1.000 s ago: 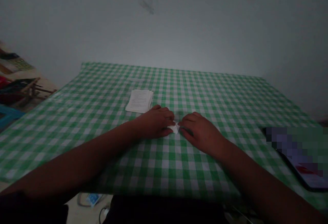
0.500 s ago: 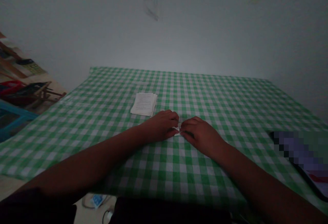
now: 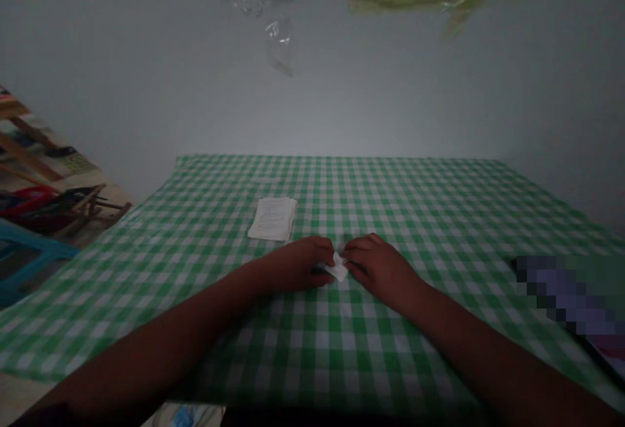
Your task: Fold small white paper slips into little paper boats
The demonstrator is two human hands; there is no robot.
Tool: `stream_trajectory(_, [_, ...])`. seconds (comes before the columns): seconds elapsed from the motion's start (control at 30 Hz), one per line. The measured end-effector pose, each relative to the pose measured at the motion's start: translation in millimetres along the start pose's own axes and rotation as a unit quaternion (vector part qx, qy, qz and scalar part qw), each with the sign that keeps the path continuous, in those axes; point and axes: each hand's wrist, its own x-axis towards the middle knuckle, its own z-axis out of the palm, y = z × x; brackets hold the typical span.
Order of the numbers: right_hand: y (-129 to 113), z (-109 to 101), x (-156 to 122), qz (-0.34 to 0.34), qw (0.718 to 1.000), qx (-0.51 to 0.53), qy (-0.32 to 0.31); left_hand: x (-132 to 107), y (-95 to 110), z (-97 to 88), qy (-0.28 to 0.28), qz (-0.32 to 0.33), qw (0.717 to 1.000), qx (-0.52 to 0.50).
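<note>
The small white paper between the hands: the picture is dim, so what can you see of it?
The small white paper looks folded or crumpled, matte, its creases too fine to read, with no printing visible. It lies slanted, its left end tucked into the fingers of the left hand, its right end against the right hand, over the green-and-white gingham tablecloth; whether it touches the cloth is unclear.
</note>
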Motion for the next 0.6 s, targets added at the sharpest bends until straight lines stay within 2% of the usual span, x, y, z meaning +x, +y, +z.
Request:
stream_trajectory(0.2, [2,-3,-1,-0.033,0.999,0.009,-0.002,0,-1,3.6,-0.005,-0.005,1.000,-0.007])
stream_trajectory(0.4, [2,3,1,-0.016,1.000,0.019,-0.009,6,-7,14.1,0.024,0.006,1.000,-0.018])
stream_trajectory(0.6, [6,0,-3,-0.016,0.999,0.039,-0.022,4,-4,10.0,0.027,0.002,0.999,-0.033])
